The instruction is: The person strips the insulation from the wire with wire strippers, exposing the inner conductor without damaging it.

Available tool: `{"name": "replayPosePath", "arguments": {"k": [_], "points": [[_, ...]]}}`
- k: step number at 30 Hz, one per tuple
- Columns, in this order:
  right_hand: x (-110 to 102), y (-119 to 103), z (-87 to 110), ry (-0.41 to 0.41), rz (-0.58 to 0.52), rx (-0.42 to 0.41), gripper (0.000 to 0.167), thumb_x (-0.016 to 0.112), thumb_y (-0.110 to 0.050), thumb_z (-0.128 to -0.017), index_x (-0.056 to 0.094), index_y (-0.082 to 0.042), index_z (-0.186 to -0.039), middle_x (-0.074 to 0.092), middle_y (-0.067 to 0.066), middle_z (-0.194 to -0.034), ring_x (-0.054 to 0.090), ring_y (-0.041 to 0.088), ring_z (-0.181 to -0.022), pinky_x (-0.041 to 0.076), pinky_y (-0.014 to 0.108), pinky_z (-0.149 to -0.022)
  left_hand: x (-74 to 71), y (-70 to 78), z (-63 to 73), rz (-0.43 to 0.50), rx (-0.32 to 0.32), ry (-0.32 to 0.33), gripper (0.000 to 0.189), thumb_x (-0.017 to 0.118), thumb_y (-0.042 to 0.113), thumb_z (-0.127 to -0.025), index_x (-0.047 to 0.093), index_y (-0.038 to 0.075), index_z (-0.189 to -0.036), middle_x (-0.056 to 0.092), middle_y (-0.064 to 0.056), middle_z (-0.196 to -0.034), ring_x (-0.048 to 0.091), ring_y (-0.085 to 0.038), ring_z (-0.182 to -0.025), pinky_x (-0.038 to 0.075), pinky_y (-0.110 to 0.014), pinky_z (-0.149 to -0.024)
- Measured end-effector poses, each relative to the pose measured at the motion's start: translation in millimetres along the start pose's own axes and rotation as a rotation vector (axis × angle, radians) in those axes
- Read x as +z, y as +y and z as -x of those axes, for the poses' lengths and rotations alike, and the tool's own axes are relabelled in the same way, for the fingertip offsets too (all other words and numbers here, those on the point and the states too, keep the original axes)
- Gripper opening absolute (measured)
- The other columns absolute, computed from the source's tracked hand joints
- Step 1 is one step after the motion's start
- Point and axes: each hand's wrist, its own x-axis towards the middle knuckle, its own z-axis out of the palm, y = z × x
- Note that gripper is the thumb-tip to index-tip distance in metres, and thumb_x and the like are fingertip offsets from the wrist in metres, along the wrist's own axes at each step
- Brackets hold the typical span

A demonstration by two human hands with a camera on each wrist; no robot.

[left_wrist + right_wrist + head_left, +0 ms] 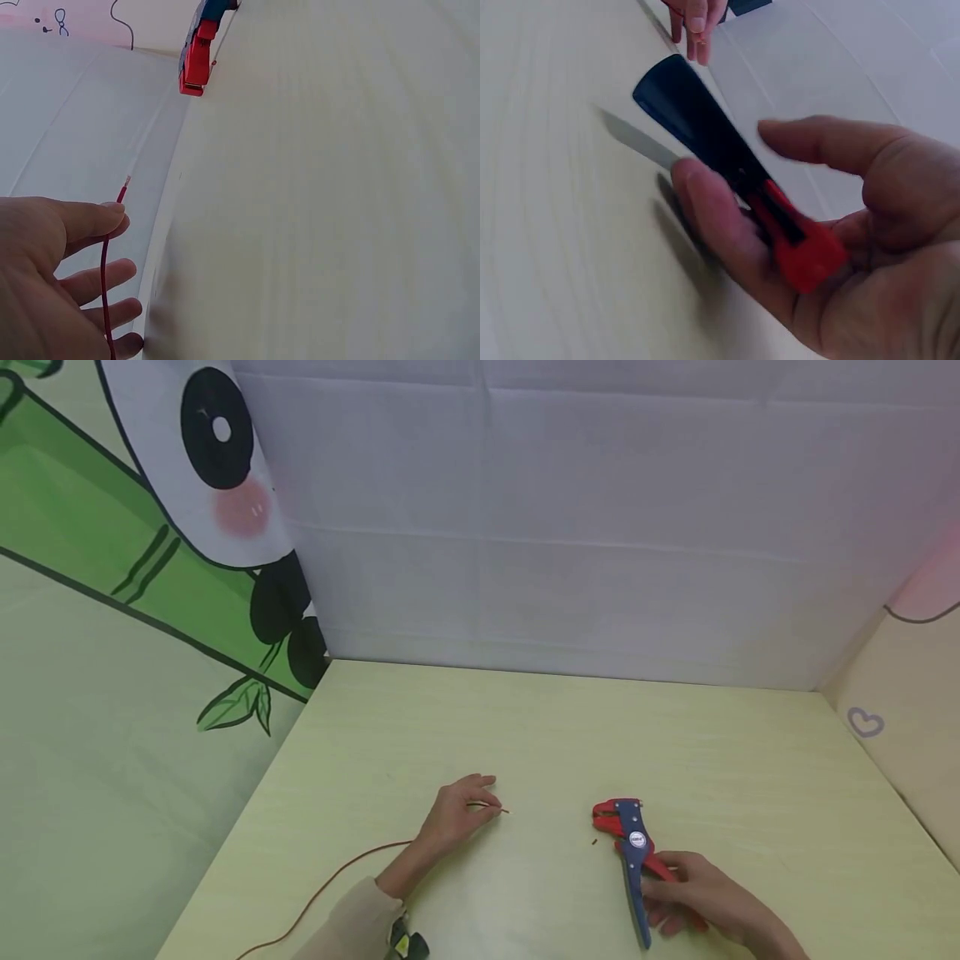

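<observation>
My left hand [459,814] pinches a thin red wire [330,878] between thumb and index finger, close to its end, with the other fingers spread. In the left wrist view, a short bare copper tip [127,181] pokes out past the fingertips. Over the right part of the table, my right hand [701,893] holds a wire stripper [636,852] with blue and red handles, its red jaws pointing away from me. Seen from the right wrist, the fingers curl under the handles [697,112] and the thumb is lifted off them.
A tiny reddish-brown scrap [595,841] lies on the pale wooden table [525,727], just left of the wire stripper. Behind the table rises a white cloth wall [562,527]. A printed panda and bamboo curtain [90,693] hangs on the left.
</observation>
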Motion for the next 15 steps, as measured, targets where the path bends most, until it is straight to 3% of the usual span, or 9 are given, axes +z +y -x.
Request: {"name": "replayPosePath", "arguments": {"k": [3,10,15], "points": [[3.5,-2.0,3.2,0.079,0.098,-0.001,0.040,0.065,-0.014,-0.094,0.055,0.012,-0.123,0.072,0.008,-0.088,0.068,0.019,-0.077,0.058,0.032,-0.070,-1.8,-0.7,1.7,-0.025,0.008,-0.008,0.005,0.075,0.006,-0.085,0.079,0.003,-0.083,0.071,-0.019,-0.124,0.059,-0.040,-0.128,0.046,-0.056,-0.106],[25.6,-9.0,-0.6,0.481,0.486,0.088,0.024,0.075,-0.010,-0.082,0.076,-0.002,-0.105,0.070,0.002,-0.079,0.056,0.014,-0.070,0.045,0.026,-0.060,-7.1,0.3,6.7,-0.041,0.032,-0.014,0.004,0.075,0.003,-0.084,0.078,0.002,-0.081,0.071,-0.022,-0.122,0.059,-0.043,-0.128,0.044,-0.059,-0.107],[33.6,-11.8,1.2,0.558,0.662,0.149,0.026,0.078,-0.016,-0.082,0.078,-0.005,-0.105,0.073,0.004,-0.092,0.055,0.016,-0.079,0.049,0.031,-0.068,-9.2,-1.6,8.3,-0.073,0.051,-0.028,0.004,0.076,0.004,-0.084,0.078,0.002,-0.082,0.071,-0.022,-0.122,0.059,-0.043,-0.127,0.044,-0.059,-0.107]]}}
